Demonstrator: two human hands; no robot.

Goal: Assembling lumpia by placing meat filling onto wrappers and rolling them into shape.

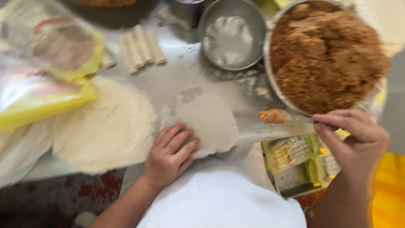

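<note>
Two hands work at the lower half of the frame over a pale, flour-dusted work surface [177,84]. Largest item: a round metal bowl [270,76] at upper right, heaped with coarse reddish-brown shredded filling [325,55]. Next, a stack of thin white round wrappers [105,126] lies at centre left, partly under yellow-edged plastic packets [38,97]. A single wrapper sheet [211,118], off-white, thin and matte with an uneven edge, lies flat at frame centre. The left hand [171,154] rests on its lower left edge, fingers extended and slightly spread, pressing flat. The right hand [356,137], at lower right, has its fingers curled narrow around a slim utensil handle [306,120]; a lump of filling [273,116] sits at the utensil's tip, just right of the sheet. Four rolled wrappers [141,48] lie at upper centre-left.
</note>
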